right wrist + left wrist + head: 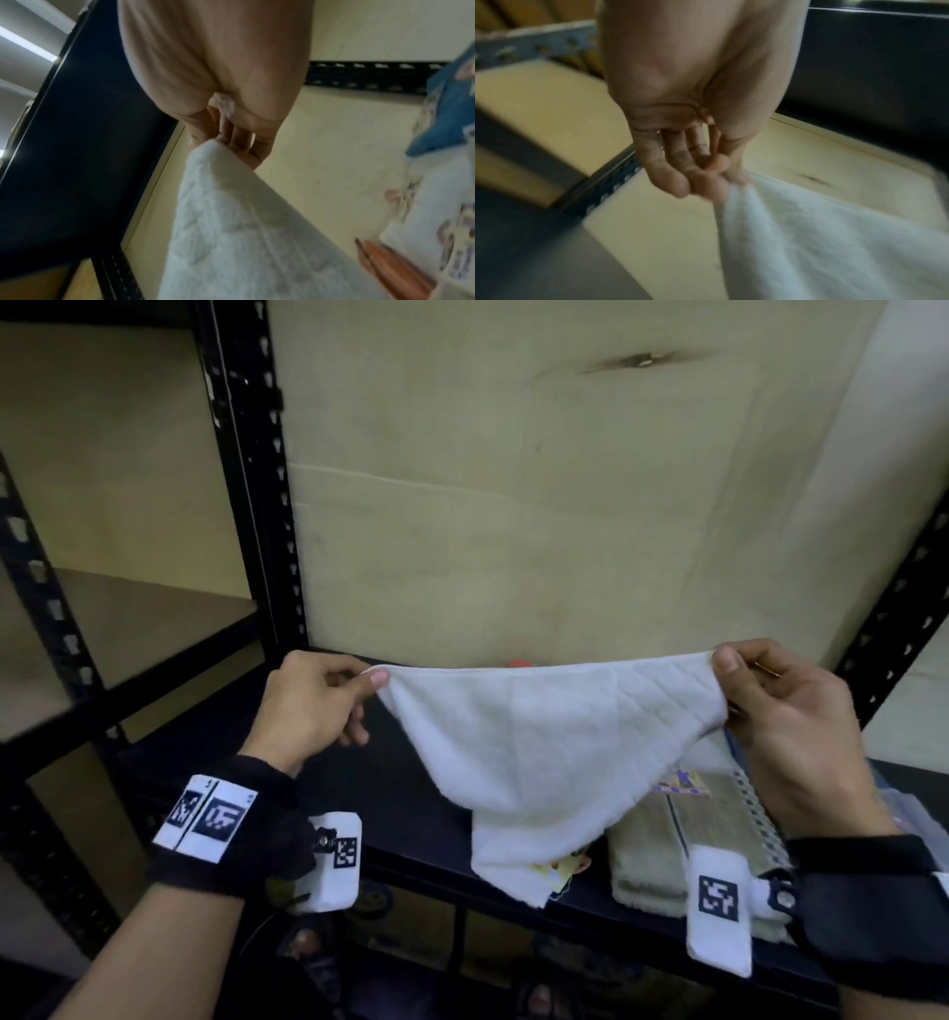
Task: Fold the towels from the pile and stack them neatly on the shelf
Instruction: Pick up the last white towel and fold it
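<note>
A white quilted towel [544, 742] hangs stretched between my two hands above the black shelf [400, 793]. My left hand [354, 683] pinches its left top corner between thumb and fingers; the left wrist view shows the left hand [727, 180] with the towel [834, 243] falling away to the right. My right hand [721, 683] pinches the right top corner, and the right wrist view shows the towel [231, 223] running down from the right hand [205, 145]. The towel's lower point droops onto the shelf. A folded beige-green towel [652, 845] lies on the shelf under my right hand.
Black slotted uprights [257, 480] frame the rack, with a cardboard sheet [539, 505] as back wall. Patterned cloths [437, 213] and a blue cloth [452, 113] lie at the right end of the shelf. An orange thing [521, 663] peeks over the towel's top edge.
</note>
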